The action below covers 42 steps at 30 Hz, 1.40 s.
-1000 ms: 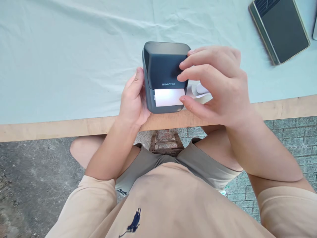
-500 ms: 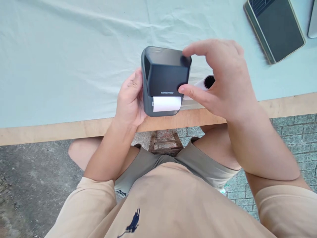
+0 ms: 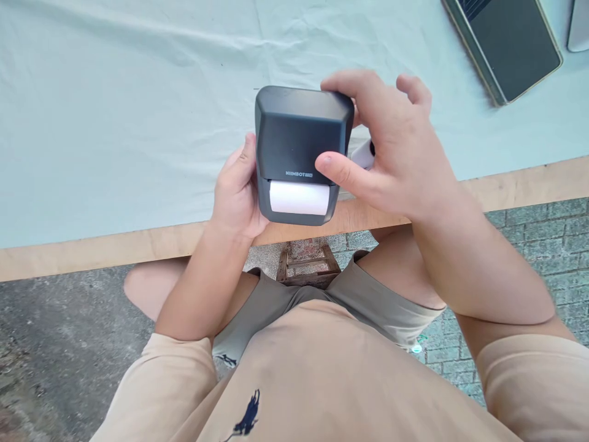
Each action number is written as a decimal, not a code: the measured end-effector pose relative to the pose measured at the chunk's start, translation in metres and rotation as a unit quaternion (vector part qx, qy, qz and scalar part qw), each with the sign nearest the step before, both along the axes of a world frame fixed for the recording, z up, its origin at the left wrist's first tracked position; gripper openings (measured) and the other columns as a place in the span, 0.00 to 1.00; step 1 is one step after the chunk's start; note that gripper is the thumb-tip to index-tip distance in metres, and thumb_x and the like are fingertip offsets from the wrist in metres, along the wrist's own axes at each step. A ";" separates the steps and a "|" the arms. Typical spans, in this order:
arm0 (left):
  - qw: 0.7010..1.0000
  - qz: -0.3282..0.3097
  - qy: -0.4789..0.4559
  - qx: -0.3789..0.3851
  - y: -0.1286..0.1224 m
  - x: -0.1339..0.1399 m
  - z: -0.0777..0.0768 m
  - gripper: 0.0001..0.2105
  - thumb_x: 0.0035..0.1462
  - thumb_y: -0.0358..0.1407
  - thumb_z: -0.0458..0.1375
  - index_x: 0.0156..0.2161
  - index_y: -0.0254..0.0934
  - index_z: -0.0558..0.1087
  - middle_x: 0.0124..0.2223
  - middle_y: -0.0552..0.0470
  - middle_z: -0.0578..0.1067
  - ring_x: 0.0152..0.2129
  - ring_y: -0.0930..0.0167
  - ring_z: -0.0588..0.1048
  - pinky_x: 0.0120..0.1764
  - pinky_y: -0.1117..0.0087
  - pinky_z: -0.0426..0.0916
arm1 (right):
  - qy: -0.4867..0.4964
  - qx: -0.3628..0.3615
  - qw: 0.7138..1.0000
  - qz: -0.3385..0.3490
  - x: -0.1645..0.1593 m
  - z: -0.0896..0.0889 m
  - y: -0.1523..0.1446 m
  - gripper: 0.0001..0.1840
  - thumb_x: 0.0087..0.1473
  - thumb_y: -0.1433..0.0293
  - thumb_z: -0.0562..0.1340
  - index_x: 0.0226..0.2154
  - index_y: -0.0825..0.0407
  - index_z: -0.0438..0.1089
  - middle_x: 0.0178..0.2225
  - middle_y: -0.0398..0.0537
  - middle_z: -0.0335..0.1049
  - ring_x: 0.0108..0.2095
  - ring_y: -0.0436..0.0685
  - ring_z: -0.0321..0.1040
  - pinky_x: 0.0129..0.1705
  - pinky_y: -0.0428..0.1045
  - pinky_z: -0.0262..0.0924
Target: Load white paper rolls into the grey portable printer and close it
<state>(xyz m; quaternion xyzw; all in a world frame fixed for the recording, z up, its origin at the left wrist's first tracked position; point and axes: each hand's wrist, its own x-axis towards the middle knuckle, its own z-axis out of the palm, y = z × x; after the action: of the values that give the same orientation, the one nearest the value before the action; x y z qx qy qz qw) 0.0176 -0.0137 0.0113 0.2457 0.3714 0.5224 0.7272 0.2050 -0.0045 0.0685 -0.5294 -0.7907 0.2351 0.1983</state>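
A dark label printer [image 3: 301, 138] marked NIIMBOT is held up over the table's front edge. White label paper [image 3: 299, 197] sticks out of the slot at its lower end. From the left side and below, my left hand [image 3: 237, 187] grips the printer, its thumb along the side and most fingers hidden underneath. My right hand [image 3: 391, 135] clasps the right side: the thumb rests on the lid near the lettering, and the index finger lies over the far top corner. Partly covered by that hand, a white roll [image 3: 362, 155] with a dark end is on the table.
A pale cloth [image 3: 115, 123] with creases covers the wooden table [image 3: 92, 250]. At the far right lies a dark, phone-like device [image 3: 515, 49] in a case, with a greyish object [image 3: 578, 27] beside it. A small wooden stool [image 3: 308, 267] stands below the table edge.
My right hand has moved left, bringing its thumb and index finger farther over the lid. The printer has turned slightly and shows its lid more squarely. My left hand keeps its hold.
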 end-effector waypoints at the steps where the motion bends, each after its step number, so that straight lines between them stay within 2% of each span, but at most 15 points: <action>1: 1.000 0.003 0.003 -0.001 0.000 0.000 -0.001 0.18 0.68 0.33 0.43 0.35 0.36 0.75 0.37 0.54 0.80 0.54 0.65 0.74 0.54 0.63 0.73 | -0.005 0.000 1.000 0.001 0.000 0.000 0.001 0.28 0.56 0.47 0.55 0.53 0.46 0.59 0.42 0.46 0.71 0.44 0.60 0.70 0.62 0.69 0.40; 5: 1.000 0.010 0.019 -0.021 0.000 0.000 -0.001 0.16 0.67 0.35 0.46 0.34 0.38 0.75 0.37 0.54 0.80 0.54 0.64 0.74 0.54 0.63 0.74 | -0.017 -0.001 1.000 0.001 0.000 0.000 0.002 0.29 0.55 0.49 0.57 0.53 0.47 0.60 0.42 0.45 0.71 0.42 0.58 0.69 0.58 0.67 0.46; 10: 1.000 -0.002 0.023 -0.019 0.001 0.002 0.003 0.19 0.68 0.36 0.43 0.34 0.38 0.76 0.37 0.52 0.80 0.55 0.63 0.73 0.53 0.63 0.74 | -0.016 0.014 1.000 -0.014 -0.002 0.001 0.000 0.27 0.57 0.50 0.53 0.53 0.47 0.61 0.41 0.45 0.72 0.43 0.59 0.69 0.59 0.66 0.45; 14: 1.000 -0.021 -0.004 -0.015 0.002 0.001 0.004 0.20 0.68 0.34 0.41 0.37 0.37 0.77 0.37 0.51 0.81 0.51 0.64 0.75 0.54 0.64 0.73 | -0.018 0.048 0.999 -0.012 0.000 0.002 -0.002 0.24 0.60 0.54 0.48 0.54 0.46 0.61 0.49 0.46 0.71 0.49 0.60 0.68 0.57 0.65 0.46; 18: 0.999 -0.012 -0.030 0.016 0.002 0.000 0.001 0.20 0.68 0.32 0.42 0.37 0.36 0.77 0.35 0.53 0.80 0.45 0.67 0.78 0.54 0.64 0.72 | -0.039 0.104 0.992 0.054 0.006 0.003 0.003 0.36 0.52 0.44 0.56 0.56 0.48 0.60 0.55 0.49 0.66 0.54 0.66 0.64 0.52 0.65 0.52; 19: 0.999 -0.013 -0.030 0.020 0.001 0.000 0.000 0.19 0.68 0.32 0.42 0.37 0.36 0.77 0.35 0.54 0.80 0.46 0.67 0.77 0.55 0.65 0.71 | -0.040 0.114 0.990 0.066 0.008 0.003 0.004 0.37 0.51 0.43 0.57 0.55 0.48 0.60 0.54 0.49 0.67 0.55 0.66 0.64 0.53 0.65 0.53; 21: 1.000 -0.012 -0.021 0.020 0.001 0.001 -0.002 0.18 0.68 0.32 0.44 0.37 0.37 0.77 0.36 0.54 0.80 0.47 0.67 0.77 0.55 0.66 0.70 | -0.025 0.147 0.986 0.070 0.011 0.004 0.006 0.33 0.51 0.45 0.60 0.52 0.48 0.63 0.51 0.49 0.69 0.53 0.64 0.65 0.52 0.62 0.57; 23: 1.000 -0.011 -0.009 0.014 0.001 0.002 -0.004 0.16 0.68 0.34 0.46 0.38 0.37 0.77 0.38 0.54 0.80 0.44 0.68 0.78 0.52 0.67 0.72 | 0.027 0.199 0.979 0.040 0.011 0.006 0.005 0.25 0.53 0.49 0.61 0.45 0.49 0.66 0.43 0.48 0.71 0.47 0.60 0.68 0.47 0.58 0.62; 26: 1.000 -0.009 -0.001 0.017 0.001 0.004 -0.006 0.15 0.68 0.37 0.48 0.39 0.38 0.76 0.37 0.54 0.79 0.40 0.69 0.79 0.46 0.68 0.75 | 0.096 0.217 0.966 -0.099 0.004 0.008 0.000 0.16 0.59 0.54 0.58 0.34 0.50 0.69 0.34 0.45 0.65 0.37 0.55 0.68 0.40 0.54 0.64; 28: 1.000 -0.012 0.001 0.016 0.001 0.006 -0.006 0.14 0.67 0.38 0.49 0.37 0.38 0.76 0.34 0.54 0.78 0.39 0.70 0.79 0.46 0.69 0.75 | 0.114 0.186 0.960 -0.176 -0.002 0.009 -0.002 0.16 0.61 0.57 0.56 0.32 0.51 0.70 0.37 0.45 0.64 0.34 0.52 0.68 0.38 0.52 0.64; 31: 1.000 -0.010 0.012 0.005 0.001 0.007 -0.004 0.14 0.67 0.38 0.48 0.37 0.39 0.75 0.34 0.54 0.77 0.42 0.69 0.79 0.49 0.68 0.74 | 0.123 0.179 0.958 -0.187 -0.007 0.008 -0.002 0.15 0.62 0.59 0.55 0.35 0.51 0.71 0.42 0.45 0.64 0.32 0.50 0.67 0.31 0.49 0.63; 33: 1.000 -0.010 0.021 -0.006 0.002 0.007 -0.003 0.14 0.67 0.39 0.48 0.38 0.40 0.75 0.34 0.53 0.78 0.46 0.67 0.78 0.50 0.66 0.74 | 0.095 0.191 0.965 -0.155 -0.006 0.007 -0.001 0.13 0.61 0.60 0.56 0.35 0.50 0.71 0.40 0.45 0.66 0.30 0.49 0.66 0.29 0.48 0.62; 36: 1.000 -0.016 0.015 -0.010 0.002 0.007 -0.002 0.14 0.67 0.41 0.48 0.39 0.39 0.75 0.35 0.52 0.78 0.46 0.65 0.78 0.51 0.64 0.74 | 0.001 0.189 0.980 -0.066 -0.003 0.008 0.001 0.08 0.59 0.63 0.57 0.36 0.48 0.69 0.37 0.43 0.71 0.26 0.49 0.64 0.31 0.49 0.61; 39: 1.000 -0.016 0.004 0.002 0.001 0.008 -0.002 0.14 0.67 0.41 0.50 0.39 0.37 0.76 0.35 0.53 0.79 0.42 0.67 0.79 0.50 0.66 0.74 | -0.133 0.125 0.983 -0.007 -0.004 0.011 0.003 0.07 0.55 0.65 0.56 0.37 0.45 0.68 0.32 0.41 0.73 0.27 0.54 0.66 0.29 0.51 0.55; 42: 1.000 -0.020 -0.003 0.011 0.000 0.009 0.000 0.14 0.67 0.39 0.50 0.39 0.36 0.76 0.36 0.54 0.79 0.35 0.71 0.79 0.44 0.71 0.75 | -0.233 0.050 0.971 -0.008 -0.011 0.015 0.003 0.09 0.54 0.63 0.56 0.39 0.41 0.68 0.30 0.42 0.73 0.29 0.58 0.67 0.25 0.52 0.48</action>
<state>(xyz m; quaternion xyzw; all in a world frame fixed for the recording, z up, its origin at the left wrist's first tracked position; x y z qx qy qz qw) 0.0267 -0.0135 0.0110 0.2594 0.3587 0.5128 0.7356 0.1941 -0.0015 0.0838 -0.5653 -0.8216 0.0636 0.0370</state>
